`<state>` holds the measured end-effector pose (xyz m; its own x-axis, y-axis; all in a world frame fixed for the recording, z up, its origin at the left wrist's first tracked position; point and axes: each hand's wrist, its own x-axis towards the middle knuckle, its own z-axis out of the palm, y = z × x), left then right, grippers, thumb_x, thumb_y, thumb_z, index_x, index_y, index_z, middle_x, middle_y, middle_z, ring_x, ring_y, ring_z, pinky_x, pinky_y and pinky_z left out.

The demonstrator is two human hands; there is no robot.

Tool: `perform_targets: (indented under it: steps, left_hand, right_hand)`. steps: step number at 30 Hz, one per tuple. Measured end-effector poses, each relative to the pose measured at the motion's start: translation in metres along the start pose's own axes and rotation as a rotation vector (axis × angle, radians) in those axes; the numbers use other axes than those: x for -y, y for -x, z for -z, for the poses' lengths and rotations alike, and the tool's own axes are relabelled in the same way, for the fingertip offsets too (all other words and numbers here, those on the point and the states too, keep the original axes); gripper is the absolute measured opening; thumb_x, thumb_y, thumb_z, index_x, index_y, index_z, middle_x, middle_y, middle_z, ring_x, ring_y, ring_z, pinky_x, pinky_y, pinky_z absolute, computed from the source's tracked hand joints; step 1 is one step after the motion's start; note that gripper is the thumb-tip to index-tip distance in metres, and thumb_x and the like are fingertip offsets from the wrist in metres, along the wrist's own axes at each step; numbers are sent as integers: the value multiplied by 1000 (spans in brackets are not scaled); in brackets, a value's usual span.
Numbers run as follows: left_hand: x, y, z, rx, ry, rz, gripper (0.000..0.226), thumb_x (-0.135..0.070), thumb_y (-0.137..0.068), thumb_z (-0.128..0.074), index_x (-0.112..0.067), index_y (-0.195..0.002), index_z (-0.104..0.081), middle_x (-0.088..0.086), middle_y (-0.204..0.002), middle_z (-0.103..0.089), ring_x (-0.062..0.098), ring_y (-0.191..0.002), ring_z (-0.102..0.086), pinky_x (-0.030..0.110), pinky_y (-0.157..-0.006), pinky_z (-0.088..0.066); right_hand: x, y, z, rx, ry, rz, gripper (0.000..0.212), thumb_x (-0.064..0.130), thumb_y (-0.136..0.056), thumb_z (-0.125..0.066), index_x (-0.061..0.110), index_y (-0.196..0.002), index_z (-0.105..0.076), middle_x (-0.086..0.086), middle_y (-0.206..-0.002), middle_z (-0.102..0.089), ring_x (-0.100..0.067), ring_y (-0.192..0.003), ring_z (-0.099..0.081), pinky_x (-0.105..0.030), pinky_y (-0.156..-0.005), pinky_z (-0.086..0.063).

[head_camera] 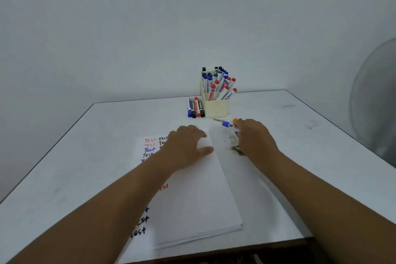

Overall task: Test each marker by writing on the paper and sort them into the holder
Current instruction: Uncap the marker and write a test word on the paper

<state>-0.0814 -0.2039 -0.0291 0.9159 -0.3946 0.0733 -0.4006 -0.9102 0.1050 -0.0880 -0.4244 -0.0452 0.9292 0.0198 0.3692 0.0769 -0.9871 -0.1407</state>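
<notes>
A stack of white paper lies in the middle of the table, with "Test" written down its left side in red, blue and black. My left hand rests flat on the paper's top edge, fingers spread. My right hand is over loose markers to the right of the paper; a blue-capped marker and an orange cap stick out from under its fingers. Whether the fingers grip them is hidden. A cream holder at the back is full of several markers.
Several markers lie side by side on the table left of the holder. A small dark object sits under my right hand's palm side. The table's front edge is close below the paper. A grey rounded object stands at the far right.
</notes>
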Motion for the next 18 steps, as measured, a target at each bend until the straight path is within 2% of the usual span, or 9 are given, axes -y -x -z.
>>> perform_targets:
  steps: [3, 5, 8, 12, 16, 18]
  left_hand:
    - [-23, -16, -6, -1, 42, -31, 63, -70, -91, -48, -34, -143, -46, -5, -155, -38, 19, -143, -31, 43, -115, -28]
    - [-34, -27, -8, 31, 20, -34, 67, -68, -93, -46, -31, -149, -42, -3, -161, -30, 21, -149, -22, 45, -119, -24]
    - [-45, -43, -11, 83, -39, -39, 68, -65, -97, -40, -28, -153, -35, -2, -164, -25, 23, -152, -18, 47, -119, -22]
    - [-52, -64, -18, 91, -30, -66, 64, -63, -98, -40, -31, -152, -35, -5, -162, -31, 24, -152, -18, 49, -118, -23]
    - [-56, -75, -23, 121, -44, -145, 51, -53, -101, -42, -34, -148, -40, -8, -159, -36, 26, -151, -18, 54, -119, -22]
    - [-57, -78, -25, 101, -6, -161, 44, -46, -103, -40, -32, -144, -45, -8, -156, -40, 25, -150, -21, 54, -117, -21]
  right_hand:
    - [0, -11, -2, 70, 37, 34, 27, 5, -91, -57, 12, -116, -62, -7, -106, -60, -21, -89, -54, -28, -75, -47]
    - [-1, -16, -6, 44, 38, 59, 20, 13, -96, -58, 12, -115, -64, -8, -110, -60, -22, -95, -57, -28, -79, -48]
    - [-5, -16, -15, -20, 47, 131, 19, 19, -98, -55, 8, -104, -69, -12, -104, -63, -26, -90, -58, -33, -76, -47]
    - [-14, -16, -26, -93, -10, 168, 3, 5, -79, -66, 4, -77, -68, -19, -82, -63, -35, -71, -56, -33, -63, -37]
    - [-21, -12, -33, -171, -33, 130, 27, 24, -86, -48, 11, -67, -62, -11, -73, -58, -28, -66, -45, -38, -57, -41]
    - [-22, -9, -29, -244, -65, 72, 30, 29, -86, -47, 13, -68, -64, -8, -74, -59, -26, -67, -43, -36, -55, -38]
